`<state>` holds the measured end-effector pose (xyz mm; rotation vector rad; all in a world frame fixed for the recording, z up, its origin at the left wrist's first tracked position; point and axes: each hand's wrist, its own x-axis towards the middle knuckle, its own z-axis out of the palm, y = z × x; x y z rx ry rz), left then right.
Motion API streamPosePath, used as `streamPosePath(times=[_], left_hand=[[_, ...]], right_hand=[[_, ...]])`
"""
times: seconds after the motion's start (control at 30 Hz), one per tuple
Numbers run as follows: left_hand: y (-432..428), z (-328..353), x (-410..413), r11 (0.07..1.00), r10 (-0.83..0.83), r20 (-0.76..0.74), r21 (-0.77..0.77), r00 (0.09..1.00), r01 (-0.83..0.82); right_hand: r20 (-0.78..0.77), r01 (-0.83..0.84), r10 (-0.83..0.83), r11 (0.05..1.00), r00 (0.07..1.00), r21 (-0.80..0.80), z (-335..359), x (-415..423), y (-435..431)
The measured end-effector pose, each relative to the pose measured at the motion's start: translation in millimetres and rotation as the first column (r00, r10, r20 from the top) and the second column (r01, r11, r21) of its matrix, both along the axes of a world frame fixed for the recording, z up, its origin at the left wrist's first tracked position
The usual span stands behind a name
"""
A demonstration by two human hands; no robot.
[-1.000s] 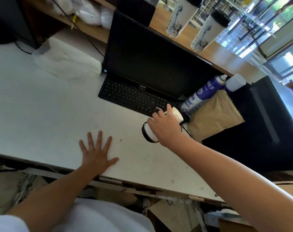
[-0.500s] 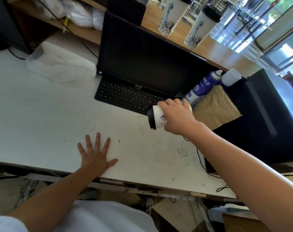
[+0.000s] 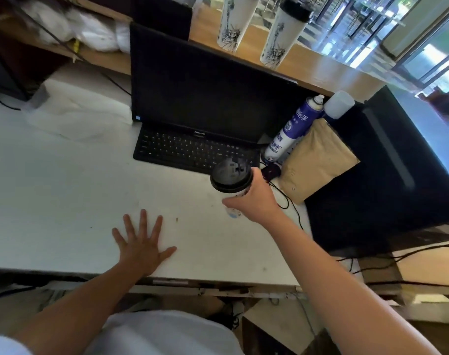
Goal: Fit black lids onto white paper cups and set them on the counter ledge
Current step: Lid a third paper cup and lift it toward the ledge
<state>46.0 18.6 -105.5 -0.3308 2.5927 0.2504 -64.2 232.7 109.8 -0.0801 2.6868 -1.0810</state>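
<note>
My right hand (image 3: 255,201) grips a white paper cup with a black lid (image 3: 231,175) on it, held upright above the white desk, in front of the keyboard's right end. Most of the cup's wall is hidden behind the lid and my fingers. My left hand (image 3: 141,242) lies flat on the desk near its front edge, fingers spread, holding nothing. Two lidded white cups with a statue print (image 3: 235,24) (image 3: 279,34) stand upright side by side on the wooden counter ledge (image 3: 333,70) behind the monitor.
A black monitor (image 3: 205,85) and keyboard (image 3: 192,149) sit at the back of the white desk (image 3: 64,188). A blue spray can (image 3: 292,129), a brown paper bag (image 3: 315,160) and a black box (image 3: 387,162) crowd the right. Cables trail near the bag. White plastic bags (image 3: 77,114) lie at left.
My right hand has lifted the lidded cup from lying on its side near the keyboard and turned it upright, lid facing up. My left hand stays flat on the desk.
</note>
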Motion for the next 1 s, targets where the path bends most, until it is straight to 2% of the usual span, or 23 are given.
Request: streamPosePath(times=[0.2, 0.33, 0.43, 0.5, 0.57, 0.67, 0.77, 0.9, 1.0], left_hand=[[-2.6, -3.3, -0.9, 0.999, 0.008, -0.006, 0.032, 1.000, -0.008], [-1.1, 3.8, -0.3, 0.999, 0.003, 0.038, 0.034, 0.999, -0.004], [8.3, 22.9, -18.3, 0.981, 0.134, 0.084, 0.127, 0.987, -0.144], [17.6, 43.4, -38.0, 0.923, 0.214, 0.044, 0.316, 0.976, -0.217], [29.4, 67.9, -53.9, 0.814, 0.202, -0.060, 0.566, 0.978, -0.134], [47.4, 104.0, -63.6, 0.677, 0.156, -0.166, 0.736, 0.974, 0.017], [59.4, 119.0, -62.8, 0.563, 0.221, -0.207, 0.825, 0.953, 0.049], [59.6, 120.0, -58.9, 0.512, 0.299, -0.279, 0.854, 0.913, 0.093], [47.2, 124.3, -57.9, 0.484, 0.239, -0.287, 0.864, 0.928, 0.142]], right_hand=[[0.137, 0.159, -0.134, 0.968, 0.981, -0.193, -48.2, 25.8, -3.0], [0.201, 0.207, -0.161, 0.949, 0.966, -0.237, -63.3, 35.0, -2.0], [0.217, 0.238, -0.180, 0.928, 0.960, -0.286, -65.1, 36.9, -1.6], [0.230, 0.269, -0.204, 0.915, 0.952, -0.301, -64.6, 36.5, -2.3], [0.229, 0.303, -0.238, 0.900, 0.944, -0.312, -64.4, 35.9, -2.7], [0.200, 0.337, -0.281, 0.872, 0.939, -0.355, -64.0, 38.7, -7.9], [0.163, 0.364, -0.326, 0.843, 0.931, -0.396, -66.5, 47.0, -16.3], [0.182, 0.349, -0.298, 0.825, 0.937, -0.444, -65.7, 59.1, -20.1], [0.197, 0.317, -0.253, 0.833, 0.947, -0.454, -62.2, 61.1, -10.5]])
